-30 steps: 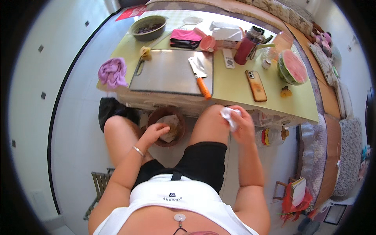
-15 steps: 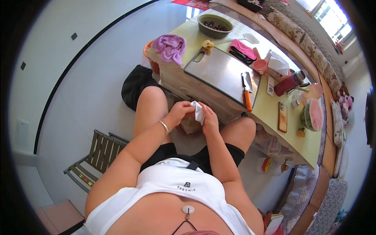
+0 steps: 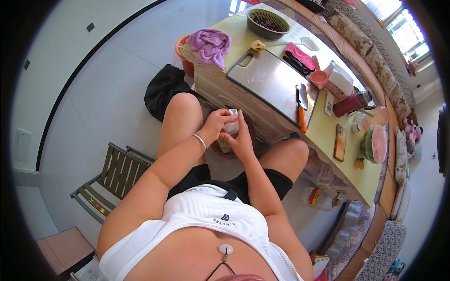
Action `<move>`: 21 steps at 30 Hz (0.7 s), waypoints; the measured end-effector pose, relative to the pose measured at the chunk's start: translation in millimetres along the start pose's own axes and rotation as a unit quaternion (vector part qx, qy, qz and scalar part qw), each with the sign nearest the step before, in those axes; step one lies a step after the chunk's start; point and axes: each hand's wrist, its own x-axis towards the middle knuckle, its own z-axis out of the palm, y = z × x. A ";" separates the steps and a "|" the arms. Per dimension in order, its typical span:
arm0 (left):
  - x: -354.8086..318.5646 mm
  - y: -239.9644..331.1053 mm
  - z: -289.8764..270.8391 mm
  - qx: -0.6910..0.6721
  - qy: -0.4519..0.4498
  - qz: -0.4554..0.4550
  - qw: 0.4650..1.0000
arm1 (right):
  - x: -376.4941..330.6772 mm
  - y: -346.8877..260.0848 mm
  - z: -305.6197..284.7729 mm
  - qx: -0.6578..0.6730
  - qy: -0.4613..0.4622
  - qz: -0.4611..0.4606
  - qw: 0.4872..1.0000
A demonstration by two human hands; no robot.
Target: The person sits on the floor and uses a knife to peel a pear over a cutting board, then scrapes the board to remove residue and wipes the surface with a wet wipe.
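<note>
A crumpled white tissue (image 3: pixel 231 126) is between my hands, above a lined waste bin (image 3: pixel 246 149) that stands between my knees. My left hand (image 3: pixel 216 124), with a bangle at the wrist, is closed on the tissue with thumb and fingers. Against its other side lies my right hand (image 3: pixel 242 139), fingers stretched up and thumb held apart. Part of the tissue is hidden by the fingers.
On the table ahead lie a cutting board (image 3: pixel 269 77), an orange-handled knife (image 3: pixel 301 110), a purple cloth (image 3: pixel 209 48), a colander of dark fruit (image 3: pixel 268 25), a phone (image 3: pixel 340 143) and a cut watermelon (image 3: pixel 374 144). A folding chair (image 3: pixel 119 171) stands at left.
The tissue has been bunched smaller between my hands. My right hand has gone from pinching it to stretched fingers with the thumb apart. The view has shifted slightly.
</note>
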 end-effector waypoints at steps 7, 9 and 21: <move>1.0 8.7 -0.9 -0.054 -0.015 -0.018 0.998 | 4.8 43.5 2.4 0.355 0.005 0.201 0.913; -0.6 11.2 -5.7 -0.056 -0.018 -0.020 0.998 | 3.7 39.8 -1.6 0.391 0.011 0.241 0.888; -6.5 10.5 6.2 0.222 0.151 0.230 0.935 | 9.9 32.1 -7.5 0.509 -0.009 0.281 0.814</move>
